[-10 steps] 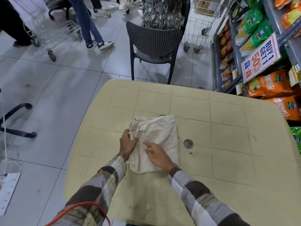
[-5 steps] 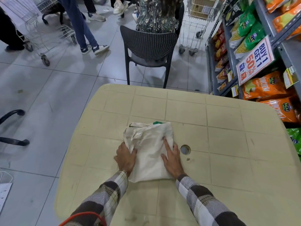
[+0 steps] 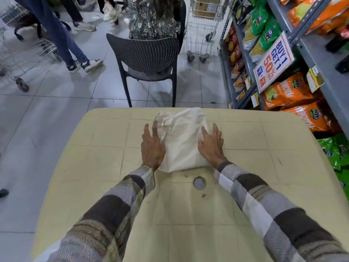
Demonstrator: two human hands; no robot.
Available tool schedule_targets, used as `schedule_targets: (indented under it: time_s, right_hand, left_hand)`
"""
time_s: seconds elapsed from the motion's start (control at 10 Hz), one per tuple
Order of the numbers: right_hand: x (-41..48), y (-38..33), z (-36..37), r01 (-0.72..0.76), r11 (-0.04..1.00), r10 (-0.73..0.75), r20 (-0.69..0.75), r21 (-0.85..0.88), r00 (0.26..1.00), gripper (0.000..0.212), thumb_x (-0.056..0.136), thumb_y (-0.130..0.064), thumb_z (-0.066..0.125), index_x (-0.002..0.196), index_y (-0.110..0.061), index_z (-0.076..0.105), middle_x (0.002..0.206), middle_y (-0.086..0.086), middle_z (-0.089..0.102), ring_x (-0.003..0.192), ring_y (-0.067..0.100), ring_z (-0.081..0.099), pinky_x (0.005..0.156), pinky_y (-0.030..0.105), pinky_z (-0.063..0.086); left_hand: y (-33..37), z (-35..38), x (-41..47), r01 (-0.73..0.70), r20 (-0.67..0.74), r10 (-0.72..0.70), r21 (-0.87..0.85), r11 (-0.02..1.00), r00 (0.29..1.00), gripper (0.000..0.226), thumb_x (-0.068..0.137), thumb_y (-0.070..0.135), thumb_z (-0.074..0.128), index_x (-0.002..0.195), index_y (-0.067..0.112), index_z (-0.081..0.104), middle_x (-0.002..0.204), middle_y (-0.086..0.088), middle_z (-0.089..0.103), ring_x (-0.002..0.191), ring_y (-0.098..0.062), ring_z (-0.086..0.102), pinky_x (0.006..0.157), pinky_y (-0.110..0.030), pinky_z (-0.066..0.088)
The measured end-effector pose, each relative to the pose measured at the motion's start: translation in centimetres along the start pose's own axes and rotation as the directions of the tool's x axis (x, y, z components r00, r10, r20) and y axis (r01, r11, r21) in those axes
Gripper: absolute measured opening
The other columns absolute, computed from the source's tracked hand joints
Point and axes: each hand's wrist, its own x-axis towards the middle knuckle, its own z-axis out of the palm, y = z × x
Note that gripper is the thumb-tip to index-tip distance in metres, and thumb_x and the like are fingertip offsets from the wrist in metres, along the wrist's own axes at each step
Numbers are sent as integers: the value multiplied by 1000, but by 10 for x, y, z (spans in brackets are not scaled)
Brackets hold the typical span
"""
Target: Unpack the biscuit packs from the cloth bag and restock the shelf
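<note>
A cream cloth bag [image 3: 181, 138] lies folded flat near the far edge of the beige table [image 3: 264, 186]. My left hand [image 3: 152, 146] rests flat against the bag's left side, fingers spread. My right hand [image 3: 211, 143] lies flat against its right side, fingers spread too. Neither hand grips anything. No biscuit packs show outside the bag. The shelf [image 3: 309, 52] on the right holds orange and green snack bags.
A black chair [image 3: 149, 59] stands just beyond the table's far edge, with a seated person behind it. A shopping trolley [image 3: 203, 29] stands by the shelf. People's legs and another trolley are at the upper left. A round hole [image 3: 199, 183] sits mid-table.
The bag has slid away from me, past the hole toward the far edge. Both hands have gone from pressing on top of it to lying flat at its sides.
</note>
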Motion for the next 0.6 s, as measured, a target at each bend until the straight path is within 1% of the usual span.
schedule_targets:
  time_s: [0.1,0.2,0.3,0.4,0.5,0.6]
  right_hand:
    - [2,13,20,134,986,-125,89,-104,988,63,98,-34,48,155,-24,23,165,10,6,146,32,19,111,47,32]
    - [4,30,55,209,967,-171,234,-148,957,67,100,-46,36,157,-33,3,167,-3,-8,154,23,2,116,46,24]
    - [0,34,73,158,977,-132,177,-143,975,63,102,-49,29,156,-38,-1,166,-8,-10,154,18,-4,117,42,21]
    - [-4,29,81,117,986,-107,87,-116,990,60,103,-46,26,157,-37,2,166,-9,-6,154,18,-4,118,40,18]
    - [-1,22,66,122,986,-106,137,-116,985,59,104,-44,25,157,-36,0,166,-8,-9,154,19,-5,119,43,15]
    - [-10,16,40,108,987,-85,178,-120,980,59,104,-47,21,157,-33,0,166,-5,-9,154,19,-4,122,46,11]
  left_hand:
    - [-1,27,2,-231,115,210,228,946,971,57,99,37,44,152,28,26,162,-12,17,139,-33,33,104,-49,44]
    - [-15,60,11,-345,352,205,399,850,913,57,101,50,30,155,35,17,166,-3,-2,153,-28,6,120,-50,20]
    - [-25,76,13,-334,334,199,418,845,921,57,102,51,24,155,39,5,166,0,-10,153,-26,-3,122,-50,10]
    - [-26,80,14,-329,315,199,440,836,928,55,104,48,20,155,40,0,165,1,-13,153,-24,-8,123,-50,5]
    - [-14,68,17,-312,361,156,430,847,919,55,104,48,17,154,40,-4,164,2,-17,152,-22,-12,123,-50,1]
    - [0,47,7,-309,357,163,405,861,920,57,103,49,18,155,37,-3,165,2,-15,153,-18,-11,124,-47,-1]
